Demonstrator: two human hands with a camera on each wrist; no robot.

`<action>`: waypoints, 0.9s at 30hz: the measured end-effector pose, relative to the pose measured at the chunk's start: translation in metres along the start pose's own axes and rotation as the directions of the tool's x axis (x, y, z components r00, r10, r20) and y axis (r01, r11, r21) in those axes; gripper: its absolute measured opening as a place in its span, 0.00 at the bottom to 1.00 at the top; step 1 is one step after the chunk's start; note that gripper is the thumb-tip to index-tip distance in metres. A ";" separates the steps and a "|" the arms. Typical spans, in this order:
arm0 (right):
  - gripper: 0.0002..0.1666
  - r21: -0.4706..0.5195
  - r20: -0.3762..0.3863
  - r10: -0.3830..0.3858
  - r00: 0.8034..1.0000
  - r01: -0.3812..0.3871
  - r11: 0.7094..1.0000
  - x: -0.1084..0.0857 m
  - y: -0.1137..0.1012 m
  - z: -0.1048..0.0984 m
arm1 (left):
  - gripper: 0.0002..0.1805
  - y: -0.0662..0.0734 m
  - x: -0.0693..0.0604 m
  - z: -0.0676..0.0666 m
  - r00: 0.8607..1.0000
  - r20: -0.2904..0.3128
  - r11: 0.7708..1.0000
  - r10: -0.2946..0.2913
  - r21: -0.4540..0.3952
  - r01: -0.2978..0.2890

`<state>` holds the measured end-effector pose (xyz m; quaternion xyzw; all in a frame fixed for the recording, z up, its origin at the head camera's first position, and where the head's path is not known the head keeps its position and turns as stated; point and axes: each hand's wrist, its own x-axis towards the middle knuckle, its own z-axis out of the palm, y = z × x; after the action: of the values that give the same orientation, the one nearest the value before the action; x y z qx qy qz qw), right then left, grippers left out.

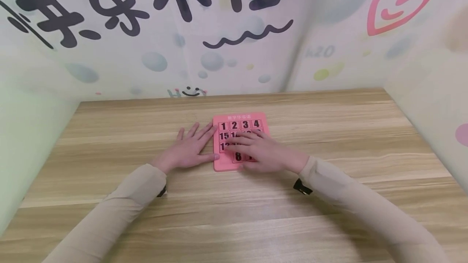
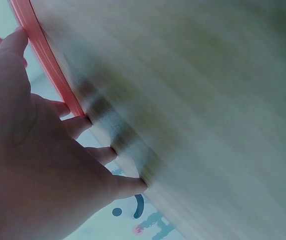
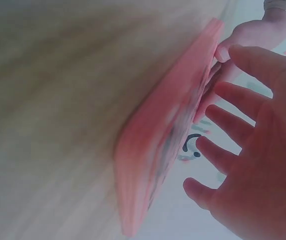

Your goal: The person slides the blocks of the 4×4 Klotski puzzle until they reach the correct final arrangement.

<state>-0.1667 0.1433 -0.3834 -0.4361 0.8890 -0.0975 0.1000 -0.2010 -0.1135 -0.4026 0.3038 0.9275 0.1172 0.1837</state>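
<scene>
A pink number sliding puzzle (image 1: 224,166) lies flat on the table. Its top row of tiles reads 1, 2, 3, 4 (image 1: 245,124), and a gap shows at the lower left, beside tile 8 (image 1: 238,156). My left hand (image 1: 186,149) lies with fingers spread at the puzzle's left side; the thumb and the nearest fingertips touch the pink edge (image 2: 45,55). Over the right part of the board is my right hand (image 1: 265,152), its fingers extended above the tiles and hiding several numbers. In the right wrist view those fingers (image 3: 232,125) reach across the board (image 3: 152,125) without gripping anything.
The wood-grain table (image 1: 234,222) runs back to a wall (image 1: 175,64) printed with black characters, bubbles and a pink heart (image 1: 398,5). Side walls close in at left and right. A black strap piece (image 1: 302,187) shows under the right cuff.
</scene>
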 end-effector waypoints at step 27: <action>0.35 -0.052 0.073 -0.050 0.996 0.054 0.997 -0.008 -0.011 0.010 | 0.48 0.001 -0.001 -0.001 1.000 -0.004 1.000 -0.002 -0.008 0.002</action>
<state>-0.1510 0.1425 -0.3890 -0.4649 0.8755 -0.0602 0.1176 -0.2000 -0.1132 -0.4015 0.3020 0.9277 0.1211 0.1832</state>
